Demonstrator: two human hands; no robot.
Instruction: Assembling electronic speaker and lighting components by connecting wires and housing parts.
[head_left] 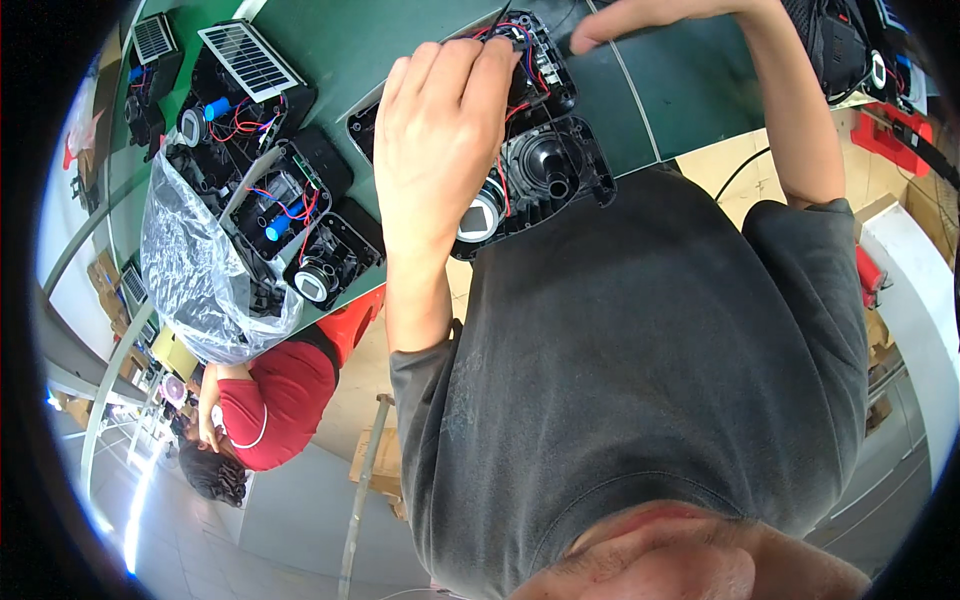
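Observation:
An opened black plastic housing lies in front of me at the table's near edge, its two halves side by side. The near half holds a round speaker-like part and a silver-rimmed round part. Red and blue wires run over a board in the far half. My left hand reaches across the housing, its fingers bent and closed by the wires; what they pinch is hidden. To the right, above the green table, my right hand is partly cut off, one finger stretched out, holding nothing visible.
Several similar opened black units crowd the left side, one with a solar panel. A clear plastic bag hangs over the table edge there. A black bag-like object sits far right. A person in red is at the left.

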